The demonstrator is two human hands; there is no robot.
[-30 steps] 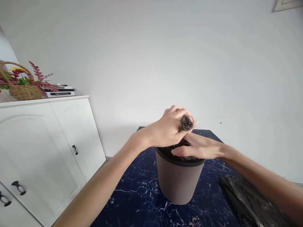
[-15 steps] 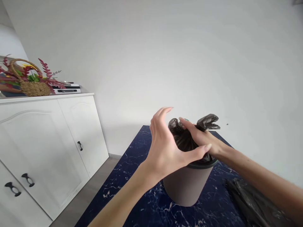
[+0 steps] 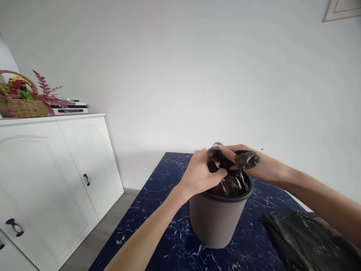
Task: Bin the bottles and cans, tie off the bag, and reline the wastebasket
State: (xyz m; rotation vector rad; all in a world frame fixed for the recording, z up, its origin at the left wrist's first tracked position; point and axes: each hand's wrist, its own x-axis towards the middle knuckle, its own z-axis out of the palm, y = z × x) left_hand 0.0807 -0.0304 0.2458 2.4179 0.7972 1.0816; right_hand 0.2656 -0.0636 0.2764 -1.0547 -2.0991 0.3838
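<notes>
A small taupe bin (image 3: 214,220) with a dark rim stands on a dark blue marbled table (image 3: 166,241). A black plastic bag (image 3: 231,182) fills the bin, its top gathered into two twisted ends above the rim. My left hand (image 3: 199,175) is closed on the left end of the bag. My right hand (image 3: 239,158) comes in from the right and pinches the other end, which sticks out past its fingers.
A second crumpled black bag (image 3: 307,241) lies on the table at the lower right. A white cabinet (image 3: 50,180) with dark handles stands on the left, topped by a wicker basket (image 3: 24,105) of red leaves and a flat device. A white wall is behind.
My left hand, open and spread half a second ago, has closed on the bag's left end. Both hands have dropped closer to the bin rim.
</notes>
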